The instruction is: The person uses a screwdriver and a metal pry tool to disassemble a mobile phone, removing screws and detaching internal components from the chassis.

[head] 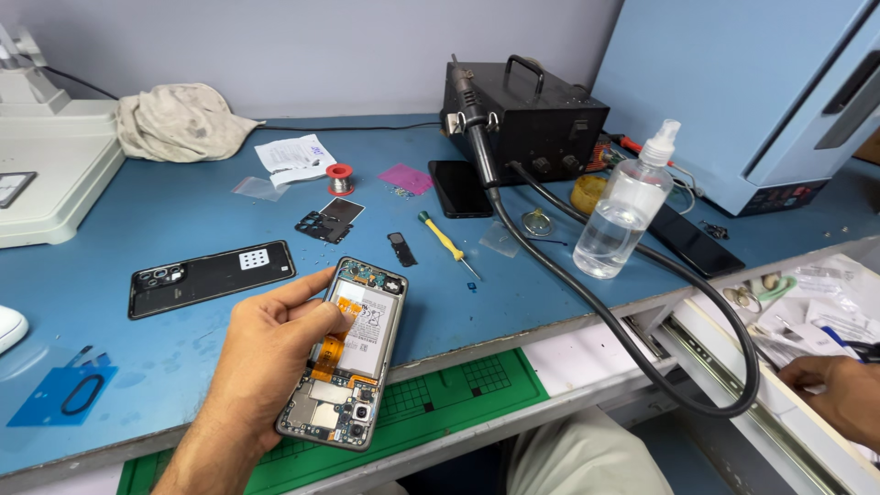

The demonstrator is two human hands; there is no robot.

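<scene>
- Phone [346, 362], opened, sits in the lower centre of the frame, gripped by the left hand [261, 353]; its long axis runs near vertical, camera end toward the bottom.
- Battery, orange flex cable and circuit boards show.
- Right hand [839, 396], lower right, rests in a drawer [807, 293]; whether it grasps anything I cannot tell.
- Back cover [211, 277] and yellow screwdriver [446, 242] lie just above on the blue table [110, 238].

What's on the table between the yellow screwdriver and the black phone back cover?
In the head view, a small black part lies between the screwdriver and the back cover, on the blue table.
</scene>
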